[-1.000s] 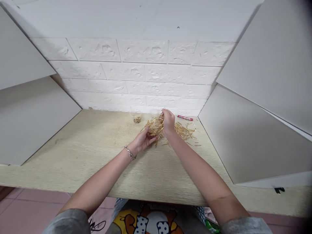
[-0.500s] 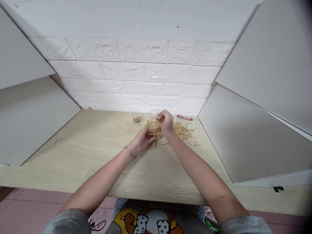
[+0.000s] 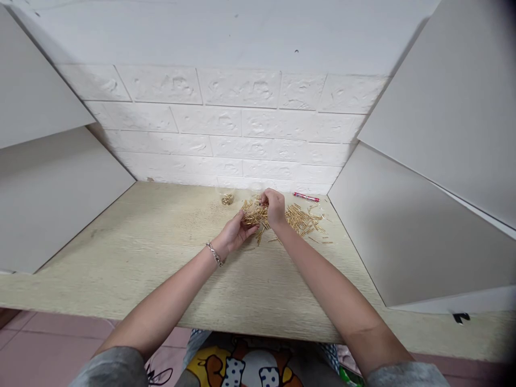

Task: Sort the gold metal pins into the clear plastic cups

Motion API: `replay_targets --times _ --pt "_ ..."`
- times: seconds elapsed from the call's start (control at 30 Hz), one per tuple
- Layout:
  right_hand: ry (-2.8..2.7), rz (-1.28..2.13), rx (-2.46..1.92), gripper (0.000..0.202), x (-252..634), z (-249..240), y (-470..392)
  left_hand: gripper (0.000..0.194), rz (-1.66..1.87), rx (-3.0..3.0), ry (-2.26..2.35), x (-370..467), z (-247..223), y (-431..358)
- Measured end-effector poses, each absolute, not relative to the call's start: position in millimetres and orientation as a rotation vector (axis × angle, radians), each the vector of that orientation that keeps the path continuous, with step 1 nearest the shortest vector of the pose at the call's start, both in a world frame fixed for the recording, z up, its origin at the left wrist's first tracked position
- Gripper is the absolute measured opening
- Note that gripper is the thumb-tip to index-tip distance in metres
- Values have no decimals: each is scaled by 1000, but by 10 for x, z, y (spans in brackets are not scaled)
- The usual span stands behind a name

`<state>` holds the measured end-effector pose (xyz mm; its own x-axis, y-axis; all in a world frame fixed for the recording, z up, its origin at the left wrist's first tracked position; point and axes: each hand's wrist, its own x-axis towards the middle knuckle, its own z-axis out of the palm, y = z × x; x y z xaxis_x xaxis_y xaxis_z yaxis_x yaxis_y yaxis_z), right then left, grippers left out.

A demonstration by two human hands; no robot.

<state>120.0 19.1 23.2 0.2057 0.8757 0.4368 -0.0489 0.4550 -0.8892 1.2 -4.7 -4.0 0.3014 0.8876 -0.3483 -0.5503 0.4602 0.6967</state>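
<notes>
Many thin golden sticks [image 3: 297, 219] lie in a loose pile on the wooden table. My left hand [image 3: 236, 231], with a silver bracelet at its wrist, is at the pile's left side, palm up, its fingers curved around a bunch of the sticks. Above the right part of that bunch is my right hand [image 3: 274, 207], its fingers curled together; what they pinch is too small to make out. A clear cup [image 3: 227, 198] with small golden pieces in its bottom stands behind my left hand.
Behind the pile, a red pen-like stick [image 3: 306, 197] lies near the white brick-pattern wall [image 3: 217, 145]. Grey-white panels [image 3: 60, 199] flank the wooden table [image 3: 133, 258] left and right. A small black object [image 3: 461, 318] sits at the front right.
My right hand has lowered slightly toward the pile, and its fingers have moved a little. My left hand has stayed almost in place. The camera view has shifted slightly.
</notes>
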Motion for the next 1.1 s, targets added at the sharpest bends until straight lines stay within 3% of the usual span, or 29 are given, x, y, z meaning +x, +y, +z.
replay_targets --times 0.37,1.1 --pt "-1197 749 -963 35 1195 238 169 29 1011 495 789 9 -36 -53" --pt "-1312 828 -751 21 1140 224 141 29 1014 515 771 -3 -86 -22"
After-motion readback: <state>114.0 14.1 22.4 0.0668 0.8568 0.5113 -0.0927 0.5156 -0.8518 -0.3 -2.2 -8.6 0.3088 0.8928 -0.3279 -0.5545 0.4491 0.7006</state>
